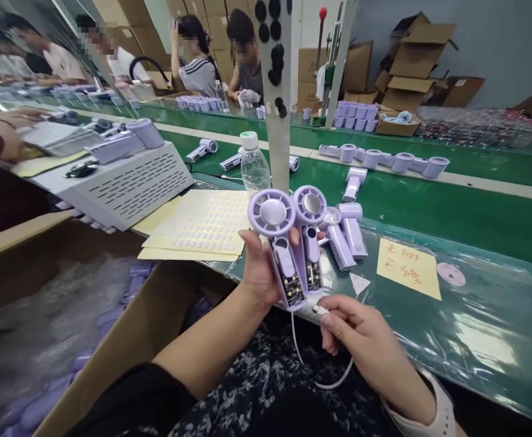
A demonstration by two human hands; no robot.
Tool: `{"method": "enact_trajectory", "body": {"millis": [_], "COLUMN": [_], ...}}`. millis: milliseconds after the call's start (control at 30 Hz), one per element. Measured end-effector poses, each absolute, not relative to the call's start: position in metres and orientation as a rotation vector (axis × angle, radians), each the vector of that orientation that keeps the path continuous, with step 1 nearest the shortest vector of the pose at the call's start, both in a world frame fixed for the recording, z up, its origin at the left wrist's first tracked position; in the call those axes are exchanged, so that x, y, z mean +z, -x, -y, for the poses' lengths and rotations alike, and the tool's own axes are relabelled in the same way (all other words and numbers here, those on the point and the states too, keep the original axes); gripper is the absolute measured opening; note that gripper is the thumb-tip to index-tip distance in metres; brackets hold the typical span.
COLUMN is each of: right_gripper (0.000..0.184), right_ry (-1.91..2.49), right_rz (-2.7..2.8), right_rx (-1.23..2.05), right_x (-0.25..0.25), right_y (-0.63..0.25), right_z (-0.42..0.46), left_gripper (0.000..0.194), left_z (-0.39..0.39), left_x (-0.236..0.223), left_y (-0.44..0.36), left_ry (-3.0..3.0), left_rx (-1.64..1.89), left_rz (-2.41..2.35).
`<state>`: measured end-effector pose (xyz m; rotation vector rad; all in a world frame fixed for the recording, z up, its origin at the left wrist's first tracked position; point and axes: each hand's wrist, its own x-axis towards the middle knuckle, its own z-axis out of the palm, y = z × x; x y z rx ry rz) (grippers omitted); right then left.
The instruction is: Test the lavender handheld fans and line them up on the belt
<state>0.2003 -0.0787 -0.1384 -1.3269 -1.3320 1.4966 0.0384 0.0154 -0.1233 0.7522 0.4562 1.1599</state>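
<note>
Your left hand (261, 267) clasps two purple fans (272, 212), your right hand (359, 331) a white plug (320, 310), at a green table (498, 285); cartons (414, 54) stand beyond.

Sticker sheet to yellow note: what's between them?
Across the head view: the left hand holding two purple fans, more fans lying down, and a small white triangle near the note.
</note>
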Motion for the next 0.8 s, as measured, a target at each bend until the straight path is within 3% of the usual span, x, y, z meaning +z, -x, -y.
{"method": "enact_trajectory", "body": {"millis": [67,233,367,633,800], "right_gripper": [0.029,0.036,0.042,0.03,0.036], "right_ry": [1.247,1.202,1.223,1.091,1.288], "right_rz": [1.336,1.278,1.143,1.494,1.396], "right_rx": [1.522,1.201,1.214,0.896,1.015], "right_x": [-0.132,-0.141,-0.153,-0.144,-0.153], "right_y": [-0.186,-0.162,-0.152,-0.165,-0.162], "right_z": [0.083,0.084,0.088,0.082,0.082], "left_gripper": [0.076,0.072,0.07,0.07,0.069], "left_z": [-0.016,-0.016,-0.016,-0.015,-0.014], "left_x": [-0.12,-0.12,-0.129,-0.119,-0.118], "left_y": [-0.045,-0.055,-0.055,-0.044,-0.039], "left_ry": [-0.728,-0.677,-0.708,-0.44,-0.449], "left_rx": [1.195,1.247,1.357,1.327,1.304], "left_rz": [-0.413,-0.303,-0.301,-0.257,-0.218]}}
